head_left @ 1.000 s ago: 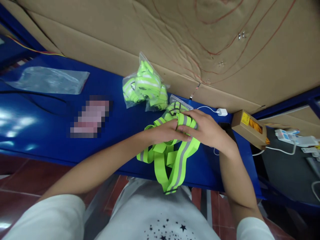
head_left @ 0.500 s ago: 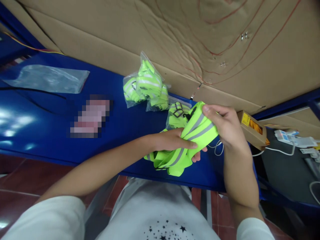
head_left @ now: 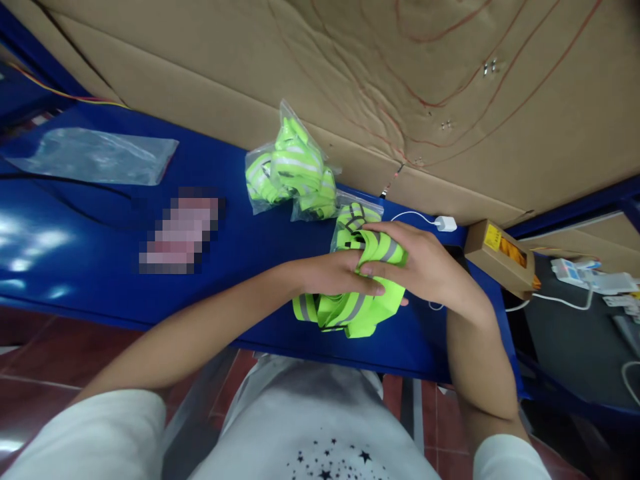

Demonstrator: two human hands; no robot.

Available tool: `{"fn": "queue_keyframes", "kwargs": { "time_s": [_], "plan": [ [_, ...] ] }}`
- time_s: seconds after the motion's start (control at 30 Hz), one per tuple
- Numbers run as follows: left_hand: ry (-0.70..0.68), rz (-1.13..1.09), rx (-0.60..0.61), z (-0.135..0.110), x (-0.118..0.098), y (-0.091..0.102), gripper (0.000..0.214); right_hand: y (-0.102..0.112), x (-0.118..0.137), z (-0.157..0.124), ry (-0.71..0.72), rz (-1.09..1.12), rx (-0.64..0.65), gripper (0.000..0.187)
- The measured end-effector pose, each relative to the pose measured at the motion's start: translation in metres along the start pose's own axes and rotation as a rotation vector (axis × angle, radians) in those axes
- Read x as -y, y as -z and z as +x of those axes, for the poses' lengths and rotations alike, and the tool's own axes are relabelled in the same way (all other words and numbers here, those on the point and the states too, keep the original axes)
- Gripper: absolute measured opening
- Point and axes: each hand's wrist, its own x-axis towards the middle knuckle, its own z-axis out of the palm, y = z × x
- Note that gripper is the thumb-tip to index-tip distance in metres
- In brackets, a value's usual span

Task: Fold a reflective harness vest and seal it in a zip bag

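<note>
bagged straps [head_left: 299, 165] lie beyond on the counter [head_left: 245, 247]; left hand [head_left: 337, 271] and right hand [head_left: 425, 263], turned inward, grasp a strap bundle [head_left: 373, 313].

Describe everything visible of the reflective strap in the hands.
The reflective strap looks like woven webbing: fluorescent yellow-green, with a grey stripe lengthwise and black bits at its lower edge. It is bunched in loose folds over the blue table. The left hand grips its left side; the right hand holds its upper fold. Table contact is unclear.
</note>
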Motion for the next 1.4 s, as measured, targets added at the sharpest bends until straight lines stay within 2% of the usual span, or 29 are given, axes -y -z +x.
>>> {"fn": "queue_keyframes", "kwargs": {
  "time_s": [0.13,0.2,0.27,0.3,0.37,0.4,0.47,0.6,0.7,0.77,0.8,0.87,0.97,1.1,1.17,1.3,1.4],
  "plan": [
    [0.063,-0.359,0.027,-0.002,-0.003,-0.011,0.043,-0.003,0.001,0.004,-0.027,0.073,-0.153,0.041],
    [0.056,-0.51,0.12,-0.004,-0.006,-0.025,0.047,0.0,0.004,0.003,-0.063,0.116,-0.27,0.037],
    [0.035,-0.504,0.215,-0.006,-0.009,-0.038,0.049,0.006,0.007,-0.001,-0.076,0.151,-0.43,0.035],
    [0.022,-0.451,0.222,-0.007,-0.009,-0.043,0.05,0.01,0.008,-0.003,-0.072,0.163,-0.508,0.035],
    [0.013,-0.32,0.163,-0.007,-0.007,-0.045,0.052,0.017,0.007,-0.007,-0.059,0.195,-0.603,0.036],
    [0.013,-0.261,0.116,-0.006,-0.005,-0.042,0.05,0.019,0.005,-0.009,-0.065,0.221,-0.611,0.035],
    [0.015,-0.157,0.062,-0.002,-0.001,-0.032,0.04,0.021,0.0,-0.009,-0.125,0.302,-0.566,0.03],
    [-0.022,0.048,0.061,0.003,0.0,-0.015,0.032,0.016,-0.011,-0.002,-0.297,0.572,-0.419,0.033],
    [-0.077,0.177,0.026,0.001,-0.004,-0.014,0.036,0.007,-0.015,0.005,-0.375,0.795,-0.21,0.039],
    [-0.104,0.258,0.009,-0.001,-0.006,-0.015,0.038,0.0,-0.016,0.008,-0.393,0.838,-0.057,0.043],
    [-0.11,0.297,0.01,-0.002,-0.007,-0.016,0.038,-0.003,-0.018,0.009,-0.379,0.807,-0.024,0.042],
    [-0.101,0.343,0.026,-0.003,-0.007,-0.016,0.039,-0.005,-0.019,0.009,-0.298,0.671,-0.071,0.036],
    [-0.076,0.271,0.014,-0.001,-0.002,-0.013,0.04,0.001,-0.018,0.005,-0.165,0.435,-0.164,0.031],
    [-0.065,0.213,-0.078,0.002,0.006,-0.009,0.039,0.01,-0.006,-0.002,0.007,0.174,-0.002,0.041],
    [-0.048,0.163,-0.097,0.003,0.008,-0.008,0.034,0.008,-0.003,-0.002,0.065,0.077,-0.009,0.054],
    [-0.002,-0.131,-0.009,0.005,0.005,-0.008,0.045,0.0,-0.005,0.002,0.07,0.076,-0.088,0.044],
    [-0.029,-0.299,0.002,0.006,0.003,-0.007,0.046,0.002,-0.01,0.002,-0.019,0.17,-0.076,0.043]
  ]
}}
